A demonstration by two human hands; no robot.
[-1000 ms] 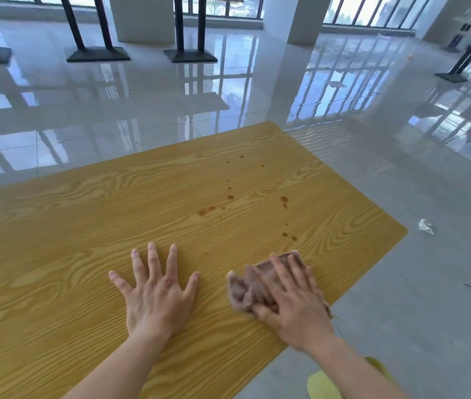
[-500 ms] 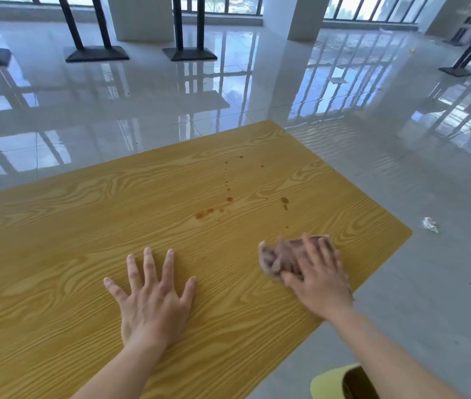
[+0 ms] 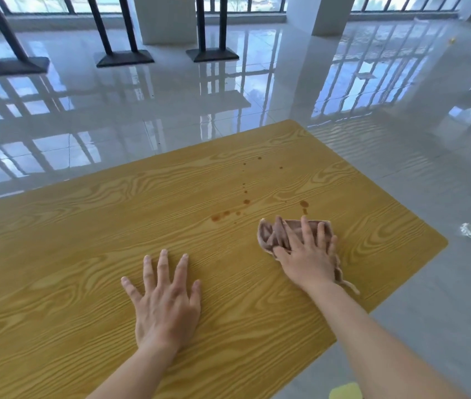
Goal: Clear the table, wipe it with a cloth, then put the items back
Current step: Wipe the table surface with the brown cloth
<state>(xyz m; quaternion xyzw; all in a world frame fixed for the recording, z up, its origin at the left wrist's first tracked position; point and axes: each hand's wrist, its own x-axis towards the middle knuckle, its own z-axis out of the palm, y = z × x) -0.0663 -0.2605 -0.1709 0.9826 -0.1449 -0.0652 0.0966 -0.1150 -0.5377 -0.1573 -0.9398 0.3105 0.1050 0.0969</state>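
glossy pale floor tiles (image 3: 171,116) are seen beyond a wood-grain tabletop (image 3: 84,254), and the wiping step is judged to be in hand. the brownish cloth (image 3: 269,234) lies bunched near the tabletop's right end, pressed flat under the right hand (image 3: 306,254). its fingers (image 3: 306,228) are held straight and slightly spread over the cloth, not curled round it. the cloth's longer side is laid roughly from 9 to 3 o'clock, and a thin tail is trailed back toward 5 o'clock beside the wrist.

the coming stroke turns on what lies ahead of the cloth. one dark spot (image 3: 304,203) lies just beyond the fingers at 12 o'clock, apart from the cloth. a brown smear (image 3: 220,216) lies at about 10 o'clock, and smaller drops (image 3: 245,184) are strung away toward the far edge. the right hand is plainly the nearer one, its forearm stretched forward from 5 o'clock with the wrist low.

the left hand (image 3: 165,300) is laid palm-down on bare tabletop at about 8 o'clock from the cloth, fingers wide and empty, apparently as a brace. a forward push, then a sweep to the left, is judged to be needed.
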